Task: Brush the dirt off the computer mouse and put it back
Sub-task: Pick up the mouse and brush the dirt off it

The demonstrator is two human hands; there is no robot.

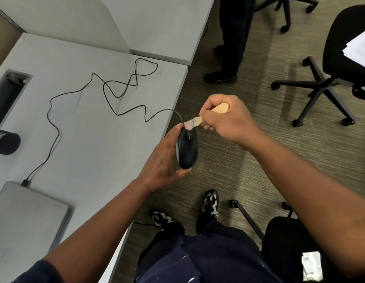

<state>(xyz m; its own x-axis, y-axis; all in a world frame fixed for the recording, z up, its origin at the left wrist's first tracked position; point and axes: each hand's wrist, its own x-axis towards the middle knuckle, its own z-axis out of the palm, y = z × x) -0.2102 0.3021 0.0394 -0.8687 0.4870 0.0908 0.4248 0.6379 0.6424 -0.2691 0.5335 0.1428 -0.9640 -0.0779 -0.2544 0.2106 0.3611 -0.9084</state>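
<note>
A black wired computer mouse [187, 149] is held in the air just off the right edge of the grey desk [91, 127], over the carpet. My left hand [165, 160] grips it from the left side and underneath. My right hand [224, 119] is closed around the wooden handle of a small brush [198, 121]. The pale bristles touch the front end of the mouse, near where the cable comes out. The black cable [108, 92] runs in loose loops across the desk to a closed laptop.
A closed grey laptop [26, 219] lies at the desk's near left. A dark cylinder [6, 142] and a cable slot [10, 92] are at the left edge. Office chairs [324, 82] and another person's legs [230, 48] stand on the carpet to the right.
</note>
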